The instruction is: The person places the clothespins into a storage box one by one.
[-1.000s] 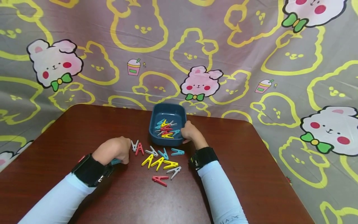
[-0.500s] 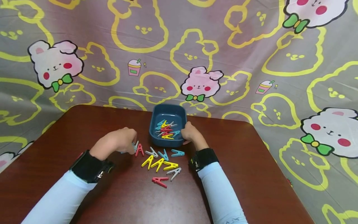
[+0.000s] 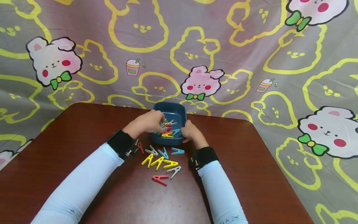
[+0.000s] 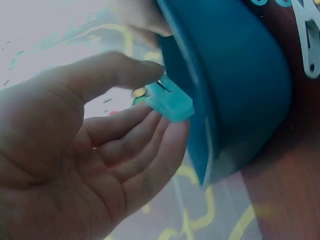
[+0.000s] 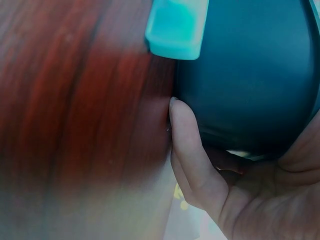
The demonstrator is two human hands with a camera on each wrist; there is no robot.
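Note:
At the left rim of a dark blue plastic bin (image 3: 167,140), my left hand (image 3: 148,122) reaches over the opening. The left wrist view shows a light blue clothespin (image 4: 171,101) pinched between its thumb and fingers, inside the bin's mouth. My right hand (image 3: 191,130) grips the bin's right wall near the front corner; in the right wrist view its fingers (image 5: 187,135) lie against the bin's side. Red, yellow, grey and blue clothespins (image 3: 167,134) lie in a heap in the bin, partly hidden by the left hand.
Several loose clothespins lie on the brown table (image 3: 223,174) in front of the bin, among them a yellow clothespin (image 3: 170,164), a blue clothespin (image 3: 177,151) and a red clothespin (image 3: 160,179). A patterned cloth (image 3: 156,65) hangs behind the table.
My left hand has moved from the table left of the loose clothespins, up and right to the bin, with the light blue clothespin. The right hand stays on the bin.

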